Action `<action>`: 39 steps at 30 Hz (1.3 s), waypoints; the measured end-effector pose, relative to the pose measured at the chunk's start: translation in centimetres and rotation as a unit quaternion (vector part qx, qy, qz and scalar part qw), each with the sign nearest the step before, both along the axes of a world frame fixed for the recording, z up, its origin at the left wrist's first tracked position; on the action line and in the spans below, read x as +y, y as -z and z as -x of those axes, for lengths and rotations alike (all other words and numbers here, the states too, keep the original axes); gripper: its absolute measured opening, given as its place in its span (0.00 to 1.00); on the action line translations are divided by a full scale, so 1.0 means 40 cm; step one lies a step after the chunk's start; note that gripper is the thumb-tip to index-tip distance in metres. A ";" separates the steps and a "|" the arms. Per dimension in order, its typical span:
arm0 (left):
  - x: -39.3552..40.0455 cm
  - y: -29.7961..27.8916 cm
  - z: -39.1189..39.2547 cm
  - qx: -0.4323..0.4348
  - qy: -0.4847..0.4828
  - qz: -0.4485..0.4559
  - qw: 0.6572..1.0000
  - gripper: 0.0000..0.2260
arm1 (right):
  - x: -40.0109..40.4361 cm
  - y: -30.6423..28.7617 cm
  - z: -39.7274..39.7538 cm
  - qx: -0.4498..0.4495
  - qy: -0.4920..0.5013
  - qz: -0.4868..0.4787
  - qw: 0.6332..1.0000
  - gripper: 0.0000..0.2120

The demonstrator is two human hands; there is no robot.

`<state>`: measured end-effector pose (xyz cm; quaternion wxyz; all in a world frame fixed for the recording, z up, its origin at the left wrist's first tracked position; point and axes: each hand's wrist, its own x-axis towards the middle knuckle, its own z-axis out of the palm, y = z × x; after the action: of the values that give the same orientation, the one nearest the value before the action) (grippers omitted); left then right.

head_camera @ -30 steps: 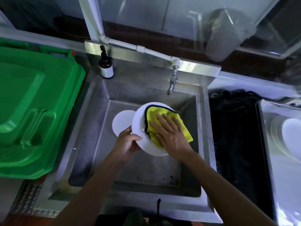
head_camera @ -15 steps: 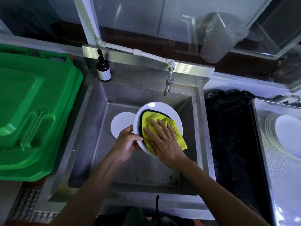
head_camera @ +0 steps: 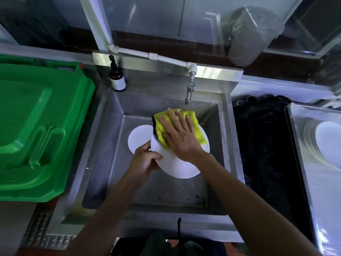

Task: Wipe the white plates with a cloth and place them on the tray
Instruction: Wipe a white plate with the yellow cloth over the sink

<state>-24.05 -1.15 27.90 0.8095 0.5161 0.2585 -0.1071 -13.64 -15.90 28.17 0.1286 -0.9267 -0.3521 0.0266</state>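
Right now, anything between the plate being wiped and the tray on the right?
Nothing tall. The plate is held over the sink by the left hand, the right hand pressing the cloth on it. Between sink and tray lies only a low black mat. A stack of plates already sits on the tray.

A green bin lid (head_camera: 36,130) lies far left of the hands. A brown pump bottle (head_camera: 116,76) and a tap (head_camera: 190,91) stand beyond them.

left hand (head_camera: 145,161) gripping, right hand (head_camera: 180,134) flat (fingers spread)
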 end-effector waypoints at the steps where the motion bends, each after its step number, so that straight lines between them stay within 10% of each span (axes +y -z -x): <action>1: 0.000 -0.001 0.004 -0.001 -0.009 0.002 1.000 0.23 | -0.008 0.002 -0.010 0.005 0.016 0.000 1.000 0.26; 39: 0.003 0.025 0.015 -0.007 -0.160 0.040 0.986 0.24 | -0.037 0.070 0.251 0.093 0.146 -0.027 0.985 0.28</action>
<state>-24.65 -1.02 26.89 0.8379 0.4362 0.3276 0.0174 -23.67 -17.36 25.36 0.1878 -0.9579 -0.2003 0.0842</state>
